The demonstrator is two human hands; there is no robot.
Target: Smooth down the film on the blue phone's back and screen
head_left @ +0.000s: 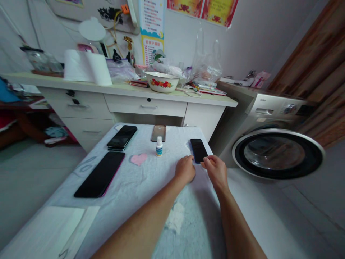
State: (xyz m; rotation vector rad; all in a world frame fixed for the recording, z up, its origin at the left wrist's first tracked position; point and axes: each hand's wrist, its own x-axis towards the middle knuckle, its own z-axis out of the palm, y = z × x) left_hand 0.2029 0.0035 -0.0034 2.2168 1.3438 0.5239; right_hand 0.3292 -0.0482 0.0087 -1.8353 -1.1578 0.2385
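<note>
A dark smartphone (198, 149) with a blue edge lies face up near the right edge of the cloth-covered table (145, 180). My right hand (216, 172) is closed, thumb and fingers pinched at the phone's lower right corner. Close by the lower left edge of the phone is my left hand (185, 169), its fingers curled in; whatever they hold, if anything, is hidden. A small white bottle (159, 147) with a blue label stands upright left of my hands. Beside it lies a pink heart-shaped piece (138, 159).
On the table's left are a black tablet (99, 175) and stacked dark phones (122, 136); a brownish phone or case (159, 133) lies at the back. Behind stands a white desk (164, 108) bearing a flowered bowl (162, 82). A washing machine (250, 104) with its door open is at right.
</note>
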